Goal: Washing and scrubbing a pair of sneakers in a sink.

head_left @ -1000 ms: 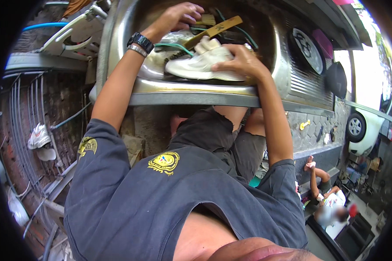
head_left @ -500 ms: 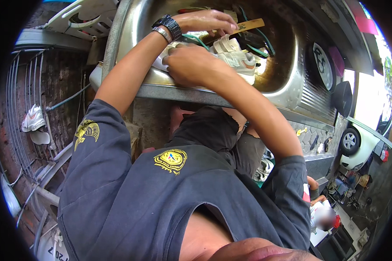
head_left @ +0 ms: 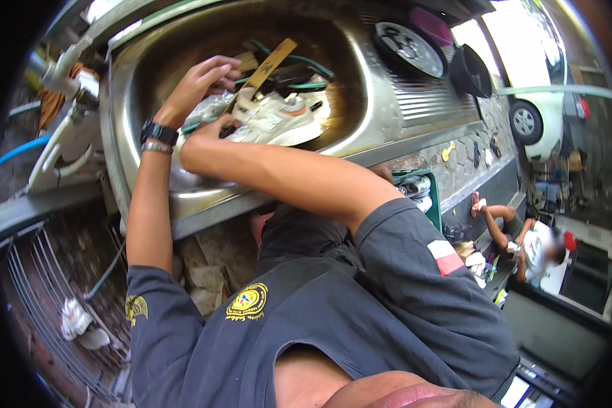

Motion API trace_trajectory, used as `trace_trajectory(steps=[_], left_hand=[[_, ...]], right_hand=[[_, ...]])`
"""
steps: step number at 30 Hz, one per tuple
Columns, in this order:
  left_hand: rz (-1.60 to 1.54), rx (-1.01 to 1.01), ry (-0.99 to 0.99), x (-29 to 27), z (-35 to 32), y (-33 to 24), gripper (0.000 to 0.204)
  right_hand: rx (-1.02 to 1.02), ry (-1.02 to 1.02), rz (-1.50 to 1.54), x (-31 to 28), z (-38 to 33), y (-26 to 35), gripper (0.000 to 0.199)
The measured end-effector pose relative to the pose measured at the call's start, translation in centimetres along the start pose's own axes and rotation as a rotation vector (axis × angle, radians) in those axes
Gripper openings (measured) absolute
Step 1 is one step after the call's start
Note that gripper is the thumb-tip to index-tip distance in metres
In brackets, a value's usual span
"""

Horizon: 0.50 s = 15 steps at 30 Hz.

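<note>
1. Inside the steel sink [head_left: 360, 129], seen from the head camera: one white sneaker [head_left: 279, 122] lying on its side near the basin's middle, sole edge toward the near rim.
2. On the sneaker's left end: right hand [head_left: 214, 129], fingers closed around the heel part; grip mostly hidden behind the wrist, so exact hold cannot be told.
3. Just left of and above the sneaker: left hand [head_left: 207, 78], fingers curled and partly spread, touching clear plastic wrap [head_left: 207, 109] beside the shoe; whether clamped on it cannot be told. One black watch [head_left: 158, 131] plus one thin bracelet on that wrist.
4. Across the sneaker's far side: one tan flat stick [head_left: 268, 64], slanting upward; one green hose [head_left: 306, 68] curling behind it.
5. Right of the sink basin, on the ribbed drainboard: one round patterned plate [head_left: 408, 49] and one dark round lid [head_left: 470, 71].
6. Left of the sink: one white pipe [head_left: 58, 139] and one blue hose [head_left: 20, 151].
7. Far right of the sink, lower down: one other person [head_left: 530, 238] crouching; one white car [head_left: 544, 88] beyond.
</note>
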<state>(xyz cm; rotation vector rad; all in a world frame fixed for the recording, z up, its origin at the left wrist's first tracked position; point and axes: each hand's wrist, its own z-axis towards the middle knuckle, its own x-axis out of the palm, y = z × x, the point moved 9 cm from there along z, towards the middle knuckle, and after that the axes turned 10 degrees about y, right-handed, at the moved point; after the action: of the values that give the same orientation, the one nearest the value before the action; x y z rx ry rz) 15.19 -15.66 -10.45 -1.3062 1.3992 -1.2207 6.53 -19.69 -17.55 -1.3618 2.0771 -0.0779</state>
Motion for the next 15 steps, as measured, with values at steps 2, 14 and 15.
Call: trace_trajectory(steps=[2, 14, 15], left_hand=[[0.009, -0.03, 0.046, 1.3, 1.6, -1.3, 0.042], [0.003, -0.176, 0.17, 3.2, -0.1, 0.5, 0.051], [0.033, -0.165, 0.174, 3.6, -0.2, -0.1, 0.049]], right_hand=[[0.007, -0.004, 0.035, 0.0, 1.2, -2.2, 0.058], [-0.742, -0.273, 0.484, -1.1, -5.1, -7.5, 0.063], [-0.745, -0.286, 0.49, -0.8, -5.3, -8.2, 0.063]])
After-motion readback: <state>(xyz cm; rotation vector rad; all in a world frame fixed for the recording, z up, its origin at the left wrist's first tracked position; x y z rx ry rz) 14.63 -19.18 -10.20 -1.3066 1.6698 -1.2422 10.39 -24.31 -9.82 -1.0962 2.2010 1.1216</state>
